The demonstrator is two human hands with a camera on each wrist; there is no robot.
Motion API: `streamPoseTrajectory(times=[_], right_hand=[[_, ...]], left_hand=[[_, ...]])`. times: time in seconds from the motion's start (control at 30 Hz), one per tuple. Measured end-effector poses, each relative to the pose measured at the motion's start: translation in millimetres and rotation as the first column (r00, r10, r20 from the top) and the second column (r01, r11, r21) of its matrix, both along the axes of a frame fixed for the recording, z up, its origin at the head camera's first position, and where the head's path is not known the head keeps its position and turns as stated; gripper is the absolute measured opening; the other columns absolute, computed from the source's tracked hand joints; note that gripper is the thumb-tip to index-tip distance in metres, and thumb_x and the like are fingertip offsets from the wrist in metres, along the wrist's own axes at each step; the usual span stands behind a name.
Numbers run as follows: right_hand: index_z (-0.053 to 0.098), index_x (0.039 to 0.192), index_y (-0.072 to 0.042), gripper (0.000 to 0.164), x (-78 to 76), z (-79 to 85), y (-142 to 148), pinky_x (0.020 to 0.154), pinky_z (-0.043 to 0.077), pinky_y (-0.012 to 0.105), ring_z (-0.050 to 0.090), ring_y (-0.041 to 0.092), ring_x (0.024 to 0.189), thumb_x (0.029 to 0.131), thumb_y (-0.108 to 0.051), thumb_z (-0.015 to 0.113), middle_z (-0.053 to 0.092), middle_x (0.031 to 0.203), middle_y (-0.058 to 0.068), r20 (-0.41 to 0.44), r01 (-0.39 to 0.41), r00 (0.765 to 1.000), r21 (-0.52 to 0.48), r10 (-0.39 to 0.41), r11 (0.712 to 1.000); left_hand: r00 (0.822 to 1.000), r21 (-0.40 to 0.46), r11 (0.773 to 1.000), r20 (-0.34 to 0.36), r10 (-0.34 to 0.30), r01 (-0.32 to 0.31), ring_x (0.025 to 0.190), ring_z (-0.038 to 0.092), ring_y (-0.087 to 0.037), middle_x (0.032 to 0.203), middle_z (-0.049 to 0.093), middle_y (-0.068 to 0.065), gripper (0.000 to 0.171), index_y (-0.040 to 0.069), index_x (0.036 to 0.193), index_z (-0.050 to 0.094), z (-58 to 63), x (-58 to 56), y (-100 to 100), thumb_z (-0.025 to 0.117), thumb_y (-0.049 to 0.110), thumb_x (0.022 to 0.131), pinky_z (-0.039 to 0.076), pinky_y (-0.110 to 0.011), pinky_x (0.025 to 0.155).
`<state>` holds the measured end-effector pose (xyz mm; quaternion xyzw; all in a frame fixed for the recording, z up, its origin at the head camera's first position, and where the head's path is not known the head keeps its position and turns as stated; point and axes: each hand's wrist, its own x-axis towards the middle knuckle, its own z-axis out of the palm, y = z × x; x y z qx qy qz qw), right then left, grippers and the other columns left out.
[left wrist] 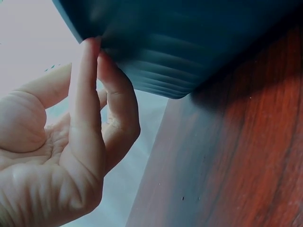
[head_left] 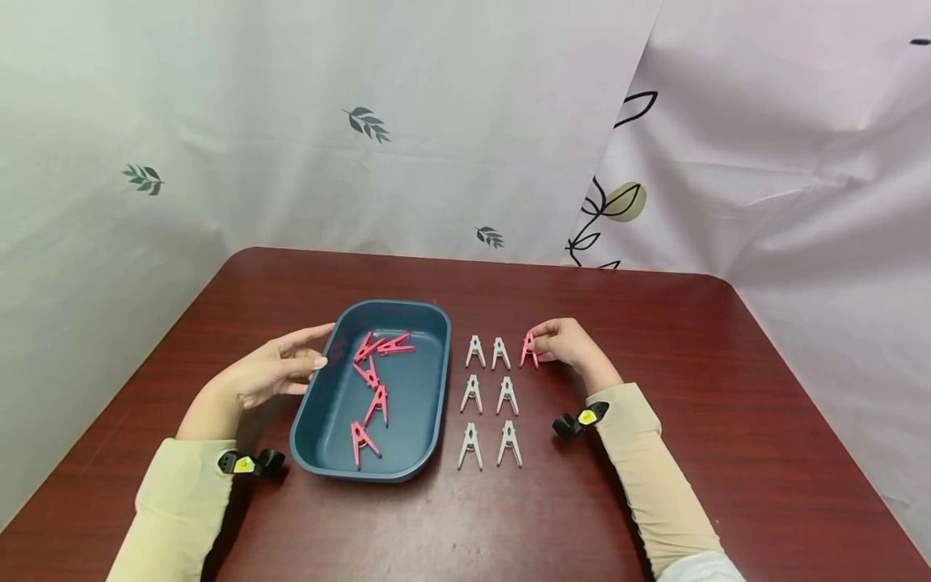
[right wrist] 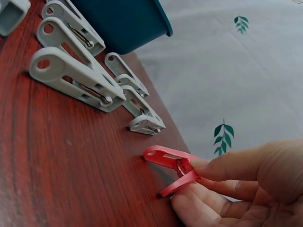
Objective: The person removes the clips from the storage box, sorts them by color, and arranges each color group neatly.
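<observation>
In the head view my right hand (head_left: 567, 341) pinches a pink clothespin (head_left: 528, 351) at the right end of the far row. In the right wrist view, that clothespin (right wrist: 173, 163) has its handle ends close to the tabletop, with thumb and fingertips at its clamping end. My left hand (head_left: 272, 370) holds the left rim of a dark blue plastic tub (head_left: 436, 396). The left wrist view shows its fingertips at the tub's rim (left wrist: 78, 35). Several pink clothespins (head_left: 378, 402) lie loose inside the tub.
Several grey clothespins (head_left: 471, 394) are laid out in two columns between the tub and my right hand. All of this is on a dark red wooden table (head_left: 655, 323). Behind the far edge hangs a pale curtain (head_left: 436, 162) with leaf prints.
</observation>
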<state>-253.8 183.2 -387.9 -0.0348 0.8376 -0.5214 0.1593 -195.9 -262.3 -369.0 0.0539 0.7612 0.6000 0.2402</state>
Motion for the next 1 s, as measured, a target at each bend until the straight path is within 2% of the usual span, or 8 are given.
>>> streamPoseTrajectory(times=[0.3,0.57,0.83,1.0], right_hand=[[0.059,0.113,0.015,0.03,1.7,1.3,6.0,0.074,0.058,0.031,0.062,0.008,0.069,0.087,0.001,0.06,0.069,0.09,0.015,0.0,0.005,1.0,0.04,-0.005,0.999],[0.058,0.117,0.012,0.035,5.2,11.2,6.5,0.077,0.057,0.029,0.063,0.011,0.076,0.086,-0.004,0.063,0.065,0.103,0.022,-0.008,0.056,0.998,0.114,-0.055,0.992],[0.059,0.118,0.009,0.036,12.6,26.5,-2.0,0.081,0.056,0.034,0.067,0.026,0.089,0.087,-0.009,0.064,0.067,0.106,0.024,-0.118,0.076,0.991,0.165,-0.057,0.983],[0.062,0.116,0.006,0.036,21.0,39.3,-13.6,0.076,0.055,0.033,0.066,0.029,0.087,0.086,-0.014,0.066,0.069,0.1,0.02,-0.234,0.074,0.972,0.202,-0.026,0.977]], left_hand=[[1.0,0.005,1.0,0.011,0.008,-0.008,0.095,0.068,-0.018,0.106,0.068,-0.002,0.074,0.01,0.152,0.018,-0.7,-0.8,2.9,0.061,0.02,0.093,0.056,-0.043,0.082],[1.0,0.019,1.0,0.014,0.012,-0.012,0.094,0.068,-0.018,0.105,0.068,-0.002,0.074,0.01,0.152,0.018,0.2,-1.2,4.5,0.061,0.019,0.093,0.056,-0.042,0.082],[1.0,0.021,1.0,0.011,0.015,-0.016,0.094,0.068,-0.019,0.106,0.068,-0.003,0.074,0.01,0.152,0.018,2.3,0.6,4.5,0.061,0.019,0.093,0.056,-0.043,0.082],[1.0,0.017,1.0,0.013,0.02,-0.02,0.093,0.068,-0.018,0.105,0.068,-0.002,0.074,0.01,0.152,0.018,1.4,1.4,2.2,0.061,0.019,0.093,0.056,-0.042,0.082]])
